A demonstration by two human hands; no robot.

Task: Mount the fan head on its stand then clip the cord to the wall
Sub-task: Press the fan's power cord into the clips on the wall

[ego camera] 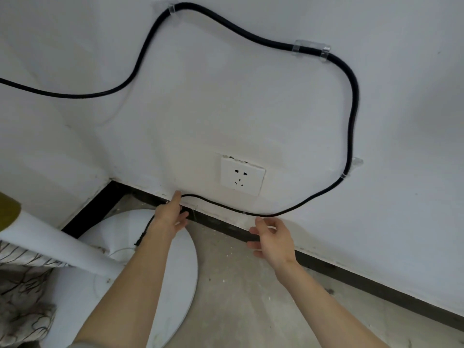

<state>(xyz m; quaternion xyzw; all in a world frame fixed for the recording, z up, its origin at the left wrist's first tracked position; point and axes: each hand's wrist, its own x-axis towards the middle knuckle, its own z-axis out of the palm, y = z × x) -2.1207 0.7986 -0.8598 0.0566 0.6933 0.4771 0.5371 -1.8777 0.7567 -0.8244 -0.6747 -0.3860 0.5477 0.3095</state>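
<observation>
A black cord [352, 101] loops across the white wall, held by clear clips at the top [172, 8], the upper right [310, 49] and the right [351, 167]. Its low run passes under the wall socket [242, 175]. My left hand [170, 217] presses the cord against the wall at the left end of that run, fingers closed around it. My right hand [272, 238] hovers just under the cord near a small clear clip [243, 214], fingers apart. The white fan stand pole [57, 247] rises from its round white base [163, 272] at lower left.
A dark baseboard [351, 275] runs along the wall's foot above a dusty concrete floor [251, 297]. Patterned fabric [20, 285] lies at the lower left beside the stand. The cord leaves the frame at the far left.
</observation>
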